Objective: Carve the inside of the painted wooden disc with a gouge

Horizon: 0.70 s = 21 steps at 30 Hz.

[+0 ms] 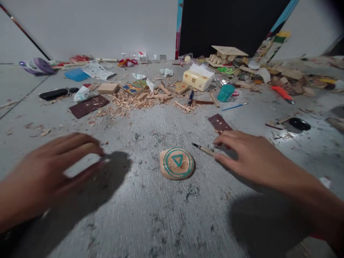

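Note:
A rounded piece of pale wood [177,163] lies in the middle of the floor. Its top carries green painted rings and a green triangle, with a rough carved hollow inside. Just right of it is a thin carving tool [204,149] with a dark metal tip and a light handle. My right hand [242,156] is at the handle's end, thumb and fingers apart; whether they touch the handle I cannot tell. Off to the left, my left hand [61,168] hovers over the floor, slightly blurred, thumb and fingers apart and nothing between them.
Wood shavings [139,102] spread across the back, with brown sandpaper [89,106] at their left. A smaller sandpaper piece [219,123] lies beyond my right hand. Farther back are a tissue pack [198,79], a teal jar [225,93], a thin blue brush [234,106] and an orange-handled tool [282,93].

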Tool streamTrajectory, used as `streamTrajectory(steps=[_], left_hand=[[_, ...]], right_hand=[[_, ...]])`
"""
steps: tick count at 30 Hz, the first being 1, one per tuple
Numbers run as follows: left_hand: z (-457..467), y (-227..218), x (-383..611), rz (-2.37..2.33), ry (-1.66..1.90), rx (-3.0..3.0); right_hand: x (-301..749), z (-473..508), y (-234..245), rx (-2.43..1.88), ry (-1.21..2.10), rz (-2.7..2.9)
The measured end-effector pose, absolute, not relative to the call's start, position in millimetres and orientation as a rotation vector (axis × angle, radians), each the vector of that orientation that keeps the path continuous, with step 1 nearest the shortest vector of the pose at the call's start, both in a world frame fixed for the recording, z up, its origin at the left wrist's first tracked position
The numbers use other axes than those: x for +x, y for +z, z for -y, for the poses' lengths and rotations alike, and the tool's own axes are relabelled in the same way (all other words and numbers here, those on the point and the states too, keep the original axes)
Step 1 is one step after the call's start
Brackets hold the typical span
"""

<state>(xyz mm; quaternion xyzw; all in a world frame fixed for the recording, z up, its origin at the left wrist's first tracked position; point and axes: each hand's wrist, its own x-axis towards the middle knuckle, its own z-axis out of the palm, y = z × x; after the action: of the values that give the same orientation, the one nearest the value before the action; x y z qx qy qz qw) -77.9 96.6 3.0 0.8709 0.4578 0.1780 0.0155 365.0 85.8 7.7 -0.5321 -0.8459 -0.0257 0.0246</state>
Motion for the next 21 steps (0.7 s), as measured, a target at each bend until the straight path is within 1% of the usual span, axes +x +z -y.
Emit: streamTrajectory(steps=[2, 4, 8, 12, 17, 21], left_hand=[[-102.2, 7.2, -26.9, -1.065, 0.58, 2.875], [-105.5, 8.4, 21.5, -0.891, 0.492, 2.848], [-105.9, 2.6, 78.0, -0.882, 0.454, 2.676], [-92.4, -3.0, 75.1, -0.995, 0.39, 2.529], [-65.9, -8.4, 47.1, -1.121, 0.623, 2.398], [-63.5, -15.0, 36.9, -1.184, 0.625, 2.406]], right_hand=[[357.1, -96.1, 12.0, -1.692, -0.003, 2.736], [349.6, -105.1, 14.4, -1.703, 0.06, 2.799], [338.6, -114.7, 17.5, -1.729, 0.084, 2.78], [335.2, -115.0, 18.2, -1.8, 0.053, 2.654], [335.7, -114.2, 9.5, -1.773, 0.087, 2.561], [333.5, -114.9, 1.4, -1.746, 0.157, 2.526]])
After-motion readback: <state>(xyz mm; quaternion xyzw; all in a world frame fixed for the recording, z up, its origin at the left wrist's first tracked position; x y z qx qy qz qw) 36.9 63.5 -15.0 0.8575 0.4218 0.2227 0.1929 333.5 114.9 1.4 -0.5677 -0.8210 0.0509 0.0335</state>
